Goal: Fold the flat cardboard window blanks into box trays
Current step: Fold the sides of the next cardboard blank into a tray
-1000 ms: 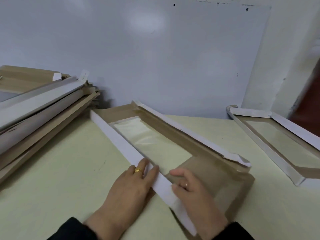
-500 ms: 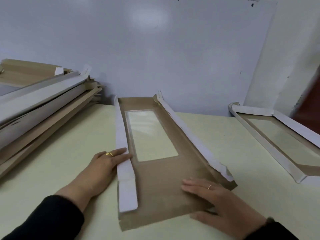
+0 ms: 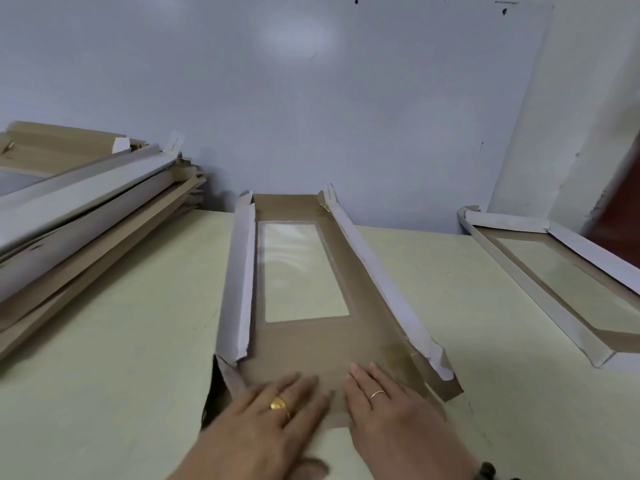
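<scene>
A brown cardboard window blank (image 3: 311,344) lies lengthwise in front of me on the pale table (image 3: 121,341). Its clear film window (image 3: 299,271) is in the far half. Both long white side flaps are folded up, the left flap (image 3: 239,278) and the right flap (image 3: 381,282). My left hand (image 3: 273,420) and my right hand (image 3: 391,410) lie flat, side by side, pressing on the near end of the blank, fingers stretched out. Neither hand grips anything.
A tilted pile of flat blanks (image 3: 79,209) fills the left side of the table. A folded tray (image 3: 554,289) with a window rests at the right edge. A blue-grey wall (image 3: 311,98) stands close behind.
The blank has turned to lie straight away from me. My left hand left the left flap and my right hand slid inward; both now press the near end together.
</scene>
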Demonstrator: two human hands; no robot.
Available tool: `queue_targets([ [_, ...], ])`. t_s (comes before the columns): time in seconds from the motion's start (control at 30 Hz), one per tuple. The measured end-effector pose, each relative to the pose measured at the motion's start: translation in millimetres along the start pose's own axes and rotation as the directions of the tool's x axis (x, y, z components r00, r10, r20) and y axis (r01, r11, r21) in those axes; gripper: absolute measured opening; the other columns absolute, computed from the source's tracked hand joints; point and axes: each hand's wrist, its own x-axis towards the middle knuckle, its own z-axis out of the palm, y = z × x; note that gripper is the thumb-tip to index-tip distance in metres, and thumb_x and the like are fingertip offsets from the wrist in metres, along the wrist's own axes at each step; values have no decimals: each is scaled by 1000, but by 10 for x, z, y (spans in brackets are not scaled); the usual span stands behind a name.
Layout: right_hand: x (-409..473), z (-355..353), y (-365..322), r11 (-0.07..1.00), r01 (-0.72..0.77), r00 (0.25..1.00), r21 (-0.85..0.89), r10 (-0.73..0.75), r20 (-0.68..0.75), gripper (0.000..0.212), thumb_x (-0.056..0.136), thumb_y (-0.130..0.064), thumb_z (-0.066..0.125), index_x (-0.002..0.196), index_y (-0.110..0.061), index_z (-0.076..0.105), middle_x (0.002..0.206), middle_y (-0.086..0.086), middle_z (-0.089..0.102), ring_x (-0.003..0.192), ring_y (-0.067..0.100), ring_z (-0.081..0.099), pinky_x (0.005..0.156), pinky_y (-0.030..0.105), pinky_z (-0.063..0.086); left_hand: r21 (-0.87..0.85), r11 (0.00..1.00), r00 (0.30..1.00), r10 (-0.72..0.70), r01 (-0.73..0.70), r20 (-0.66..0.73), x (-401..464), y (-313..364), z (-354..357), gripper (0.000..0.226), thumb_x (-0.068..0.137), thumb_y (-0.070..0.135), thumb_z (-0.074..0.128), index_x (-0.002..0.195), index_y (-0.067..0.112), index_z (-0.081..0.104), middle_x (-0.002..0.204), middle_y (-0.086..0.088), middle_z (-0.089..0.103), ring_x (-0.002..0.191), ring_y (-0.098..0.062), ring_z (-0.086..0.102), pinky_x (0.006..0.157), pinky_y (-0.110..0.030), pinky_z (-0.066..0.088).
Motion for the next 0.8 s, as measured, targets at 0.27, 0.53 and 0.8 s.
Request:
queue_targets([
  [0.27,-52,-124,111,967,144,984,209,-163,78,44,91,-18,34,82,-31,76,94,-8,73,84,6,69,60,18,55,-51,996,995,-64,69,82,-184,-371,-56,42,87,30,30,119,34,56,114,12,65,97,-5,66,85,-20,34],
  [0.53,-64,-204,468,799,-40,987,600,-63,149,48,92,-52,40,92,-15,71,95,-4,71,92,2,62,83,14,44,-408,883,947,-301,233,-111,-386,-715,-44,73,79,80,24,99,30,73,91,13,55,90,5,47,76,-13,41],
  [0.8,39,-98,381,778,-334,938,533,332,103,38,88,-24,61,55,-17,41,57,-7,41,59,18,47,59,30,35,-327,842,869,-484,430,-105,-234,-581,-119,32,89,56,35,107,45,59,87,23,53,84,1,55,70,-11,41],
])
